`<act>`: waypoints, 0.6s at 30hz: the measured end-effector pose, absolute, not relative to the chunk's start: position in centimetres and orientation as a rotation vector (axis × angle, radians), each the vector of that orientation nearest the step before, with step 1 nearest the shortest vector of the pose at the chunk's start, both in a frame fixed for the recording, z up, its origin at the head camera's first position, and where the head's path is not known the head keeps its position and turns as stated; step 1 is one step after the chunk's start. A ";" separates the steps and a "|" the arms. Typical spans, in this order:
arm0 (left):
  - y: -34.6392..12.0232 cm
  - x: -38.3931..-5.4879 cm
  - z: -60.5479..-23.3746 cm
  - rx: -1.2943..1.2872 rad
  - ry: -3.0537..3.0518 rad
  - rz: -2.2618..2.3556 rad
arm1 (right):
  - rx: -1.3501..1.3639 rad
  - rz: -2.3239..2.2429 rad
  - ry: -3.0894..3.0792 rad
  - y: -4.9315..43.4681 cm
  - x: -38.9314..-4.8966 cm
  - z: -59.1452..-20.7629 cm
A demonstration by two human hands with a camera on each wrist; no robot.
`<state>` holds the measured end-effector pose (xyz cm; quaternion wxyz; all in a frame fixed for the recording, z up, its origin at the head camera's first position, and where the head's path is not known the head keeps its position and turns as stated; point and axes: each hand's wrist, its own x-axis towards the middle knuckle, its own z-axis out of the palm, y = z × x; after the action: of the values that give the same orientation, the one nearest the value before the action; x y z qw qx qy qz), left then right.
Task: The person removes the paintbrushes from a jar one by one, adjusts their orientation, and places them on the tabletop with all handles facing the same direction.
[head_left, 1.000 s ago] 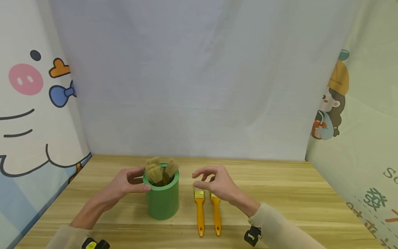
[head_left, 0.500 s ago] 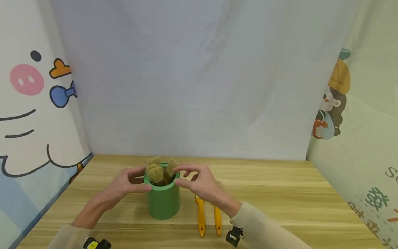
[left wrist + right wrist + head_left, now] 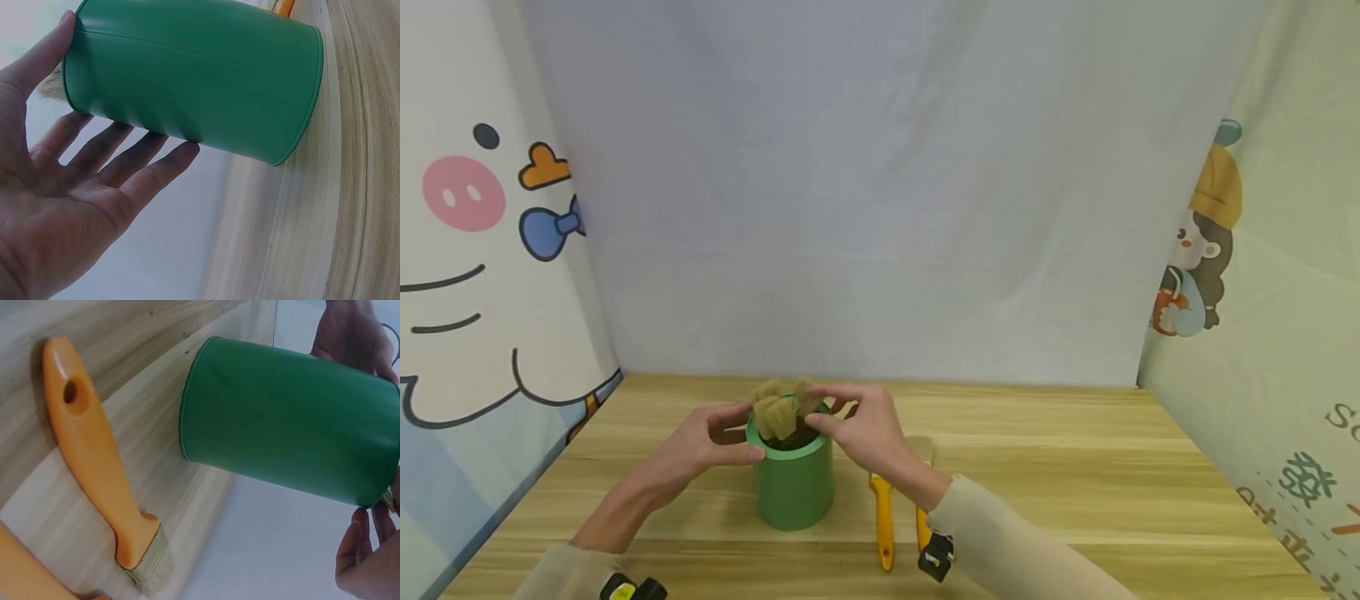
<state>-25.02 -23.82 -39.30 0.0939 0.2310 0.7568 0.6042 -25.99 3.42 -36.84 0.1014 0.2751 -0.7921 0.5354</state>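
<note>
A round green pot (image 3: 793, 492) stands upright on the wooden table, holding several paintbrushes (image 3: 775, 417) with their pale bristles upward. My left hand (image 3: 688, 446) steadies it from the left, thumb at the rim and fingers against the wall, as the left wrist view also shows on the pot (image 3: 187, 69). Over the pot's right rim, my right hand (image 3: 868, 429) pinches the bristle end of one paintbrush (image 3: 805, 398) between thumb and fingers. That brush's handle is hidden inside the pot. In the right wrist view, the right hand (image 3: 375, 562) is partly cut off.
To the right of the pot lie two paintbrushes with orange handles, a left one (image 3: 884, 525) and a right one (image 3: 922, 523), partly covered by the right forearm. A plain pale cloth (image 3: 880, 208) hangs behind the table (image 3: 1060, 467), with printed cloths at both sides.
My right hand has moved left from above the two lying brushes to the pot, and its fingers now pinch a brush there. My left hand has stayed at the pot.
</note>
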 end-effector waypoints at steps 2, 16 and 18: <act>-23.8 -25.1 -39.4 0.692 2.244 1.791 | 0.789 1.579 -2.324 3.1 -26.2 -36.6; -23.7 -25.1 -39.3 0.714 2.240 1.807 | 0.871 1.555 -2.296 2.7 -27.6 -35.7; -23.7 -25.1 -39.3 0.708 2.241 1.807 | 0.875 1.505 -2.311 2.6 -27.7 -35.8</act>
<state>-25.08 -23.72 -39.30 0.0884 0.2378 0.7530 0.6072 -27.67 2.60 -35.76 0.1237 0.3001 -0.7926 0.5161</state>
